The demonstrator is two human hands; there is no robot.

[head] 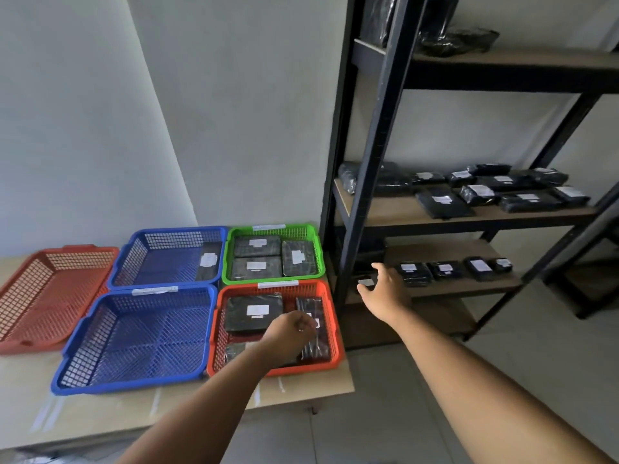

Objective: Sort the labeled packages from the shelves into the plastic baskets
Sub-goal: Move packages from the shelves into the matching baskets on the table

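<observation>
At three o'clock from the orange basket (337, 336), the right hand (385, 289) hung, grip wide, by a package (365, 281) beside the shelf post (363, 195); pulled out, it might snag. Left hand (289, 331) grip: couldn't tell.

I can't read a word here. The white labels on the black packages (442, 204), shelved or sorted, are blurred blanks; so are the strips on the green basket (301, 227), orange basket (315, 283) and near blue basket (201, 289) rims.
</observation>
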